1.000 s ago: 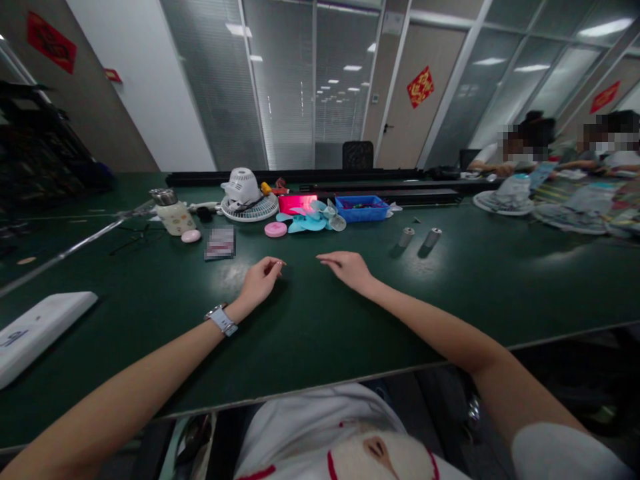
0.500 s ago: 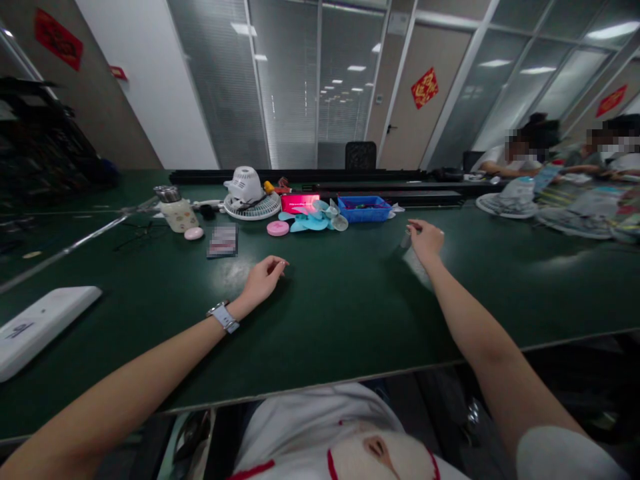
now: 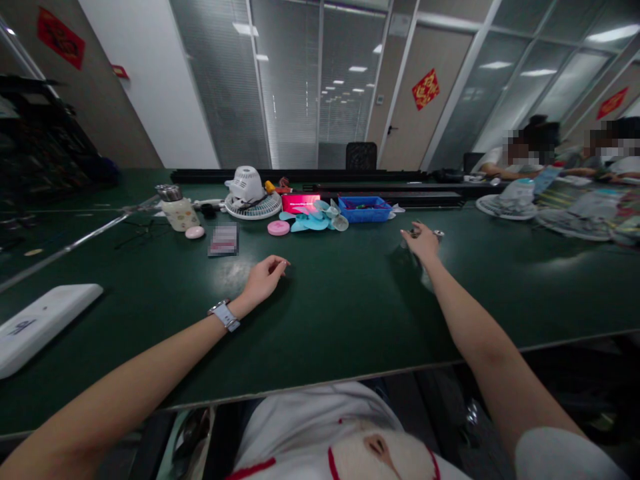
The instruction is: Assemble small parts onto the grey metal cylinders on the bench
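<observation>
While the left hand is held half-open at the green table, a silver metal cylinder is partly covered by the right hand, fingers bent, any pinch hidden.

A dark green table carries a silver cylinder, a blue tray, a white fan and a bottle

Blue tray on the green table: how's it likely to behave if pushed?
The blue tray probably slides rather than tips, being low and wide. Its straight walls suggest it's fairly stiff. The small items inside look loose, so they may shift or rattle.
</observation>
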The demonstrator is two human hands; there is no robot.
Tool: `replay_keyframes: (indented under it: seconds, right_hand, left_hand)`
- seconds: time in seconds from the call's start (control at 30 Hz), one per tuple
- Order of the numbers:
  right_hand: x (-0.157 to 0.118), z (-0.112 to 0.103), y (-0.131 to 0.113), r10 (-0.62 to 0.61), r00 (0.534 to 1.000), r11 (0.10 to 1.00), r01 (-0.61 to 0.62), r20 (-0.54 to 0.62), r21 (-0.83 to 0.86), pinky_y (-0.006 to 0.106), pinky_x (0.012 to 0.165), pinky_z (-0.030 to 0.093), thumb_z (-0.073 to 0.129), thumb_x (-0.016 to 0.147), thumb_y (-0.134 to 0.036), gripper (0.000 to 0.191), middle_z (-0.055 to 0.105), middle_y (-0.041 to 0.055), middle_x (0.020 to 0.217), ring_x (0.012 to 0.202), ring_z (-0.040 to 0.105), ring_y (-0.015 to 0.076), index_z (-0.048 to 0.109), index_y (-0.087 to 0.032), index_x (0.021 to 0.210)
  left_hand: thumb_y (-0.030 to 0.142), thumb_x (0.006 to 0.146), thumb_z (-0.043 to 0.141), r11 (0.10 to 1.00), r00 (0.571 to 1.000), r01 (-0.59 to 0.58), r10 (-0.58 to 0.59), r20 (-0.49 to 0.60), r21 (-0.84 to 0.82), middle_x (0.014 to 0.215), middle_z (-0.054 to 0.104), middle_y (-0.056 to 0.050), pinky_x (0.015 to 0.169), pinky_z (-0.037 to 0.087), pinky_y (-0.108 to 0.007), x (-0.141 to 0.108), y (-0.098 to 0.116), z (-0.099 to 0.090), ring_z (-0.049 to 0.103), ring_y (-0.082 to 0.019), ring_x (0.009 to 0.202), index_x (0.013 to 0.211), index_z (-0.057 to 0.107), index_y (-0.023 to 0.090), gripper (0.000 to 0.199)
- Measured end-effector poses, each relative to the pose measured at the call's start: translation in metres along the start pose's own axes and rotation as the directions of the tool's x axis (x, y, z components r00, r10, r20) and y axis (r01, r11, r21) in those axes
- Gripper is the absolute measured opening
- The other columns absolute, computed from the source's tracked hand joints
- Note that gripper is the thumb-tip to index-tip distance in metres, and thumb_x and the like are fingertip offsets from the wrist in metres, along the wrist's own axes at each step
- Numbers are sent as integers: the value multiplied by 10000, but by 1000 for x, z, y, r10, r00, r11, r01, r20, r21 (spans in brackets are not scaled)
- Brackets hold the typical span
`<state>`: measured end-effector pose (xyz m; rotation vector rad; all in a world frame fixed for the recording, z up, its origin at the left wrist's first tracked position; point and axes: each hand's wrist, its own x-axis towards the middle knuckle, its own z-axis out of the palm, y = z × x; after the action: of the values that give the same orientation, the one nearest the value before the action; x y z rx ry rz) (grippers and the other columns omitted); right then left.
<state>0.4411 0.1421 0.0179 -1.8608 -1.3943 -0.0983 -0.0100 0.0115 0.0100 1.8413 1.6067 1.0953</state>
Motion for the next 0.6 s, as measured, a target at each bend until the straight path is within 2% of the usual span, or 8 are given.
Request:
replay_keyframes:
  seconds: [0.07,0.2,0.3,0.37,0.4,0.47,0.53,0.6]
  right_hand:
    - [-1,4,7,80,995,997,-80,53,4,403,898,501,731,757,-452,577,722,168,1101,992,672,281,660,-123,1225]
    - [-7,6,3,104,993,993,-100,64,-55,423,882,503,723,764,-476,443,735,180,1011,956,683,306,727,-118,1025]
    - [-28,8,-32,-13,996,1000,11,84,28,409,849,513,709,787,-466,398,744,150,962,902,690,284,730,-130,999]
    - [-56,11,-69,-159,974,973,126,162,195,377,822,520,708,795,-450,364,748,117,930,853,690,246,731,-140,984]
    - [-74,13,-89,-269,938,929,192,218,316,356,806,523,711,795,-451,356,749,101,924,830,688,225,732,-147,980]
    - [-113,15,-128,-463,829,801,240,314,548,327,799,524,730,782,-464,381,751,85,964,839,684,198,730,-159,1011]
    - [-150,14,-158,-608,707,699,261,361,666,309,782,518,760,759,-462,402,750,68,968,832,676,186,731,-167,1031]
    - [-178,12,-176,-696,608,641,286,382,712,295,754,507,775,748,-460,405,747,45,928,805,666,179,736,-176,1034]
  left_hand:
    - [487,883,483,1000,1000,-1,1,0,7,771,684,-34,669,448,-302,0,-1,0,635,-193,727,987,684,184,379]
    - [501,888,482,1000,1000,-3,3,1,1,777,689,-33,649,447,-295,1,-3,1,640,-193,722,998,682,188,388]
    - [518,888,498,1000,1000,-28,28,0,-14,807,692,-36,676,455,-298,0,-3,2,640,-193,753,1010,674,185,397]
    - [531,886,514,998,998,-61,61,7,-20,825,689,-37,688,454,-298,-1,0,2,627,-190,766,1024,675,185,406]
    - [537,885,522,996,997,-81,82,17,-23,829,685,-36,689,451,-297,-2,2,2,618,-187,769,1040,679,188,413]
    - [546,885,535,991,991,-127,129,48,-32,834,673,-32,686,442,-292,-5,10,2,600,-182,773,1093,685,200,431]
    - [553,883,550,983,980,-178,182,84,-55,845,662,-29,688,437,-290,-10,19,2,587,-178,778,1152,683,214,453]
    - [554,880,563,972,967,-223,230,110,-67,859,653,-34,705,444,-297,-15,28,3,575,-178,784,1176,691,224,462]
